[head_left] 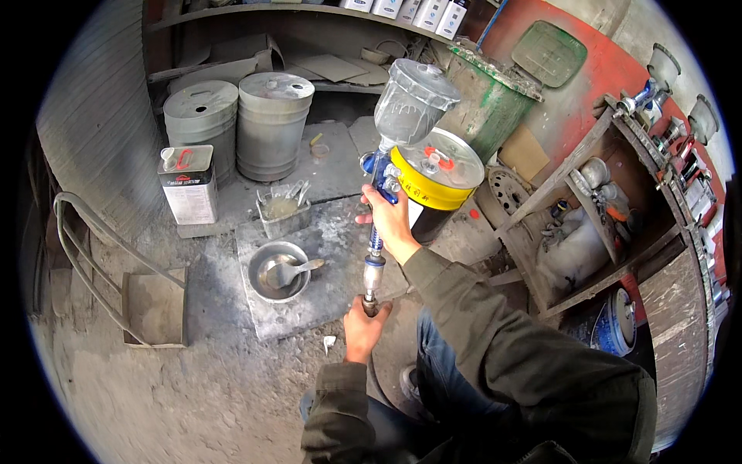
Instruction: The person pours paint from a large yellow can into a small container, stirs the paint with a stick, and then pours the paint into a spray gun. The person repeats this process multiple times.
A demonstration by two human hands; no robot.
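Note:
In my right hand (393, 226) is a blue spray gun (379, 172), the fingers wrapped round its handle. A grey cup with a lid (416, 100) sits on top of the gun, streaked with paint. Below the handle hangs a clear-and-metal air fitting (372, 272). My left hand (362, 331) is closed round the hose coupling (369, 306) at the bottom of that fitting. A dark hose runs down from it past my leg. Just behind the gun stands a drum with a yellow band (440, 193). Left of my hands, a metal bowl (261, 288) holds a scraper (287, 272).
Two grey drums (274, 127) and a white-labelled can (190, 193) stand at the far left. A tub of brushes (283, 216) sits beyond the bowl. A green bin (487, 108) is behind. Wooden shelving (587, 155) with spray guns lines the right. A dustpan (158, 309) lies left.

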